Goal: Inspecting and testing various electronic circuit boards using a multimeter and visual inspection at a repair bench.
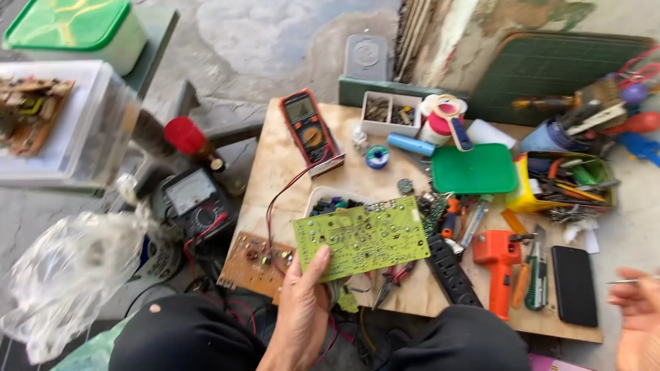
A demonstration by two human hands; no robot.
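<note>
A: Status on the hands?

B: Left hand (302,312) is at the counter's (275,161) near edge, gripping the green circuit board (361,237) by its near left corner, thumb lying on the solder side. Board is held tilted over the near-middle of the counter, solder side up.

A: Right?

B: Right hand (636,316) is at the near right corner, mostly cut off by the frame. Fingers pinch a thin metal tool (622,280); can't tell what kind.

A: What's around the board?

B: Brown circuit board (256,263) lies flat at the near left corner, just beside the left hand, with red leads (285,189) running to it. Black power strip (450,271) sits right of the green board, then an orange power tool (498,264), then a black phone (574,285) near the right edge. Red-handled pliers (393,280) lie partly under the green board.

A: Further back?

B: White tray of small parts (330,200) is just behind the green board. Green lid (474,168) mid-counter, yellow bin of tools (560,182) towards the right edge. Red digital multimeter (311,129) is at the far left corner, white compartment box (388,111) along the far edge. Off the left edge, on the floor, an analog meter (194,203).
</note>
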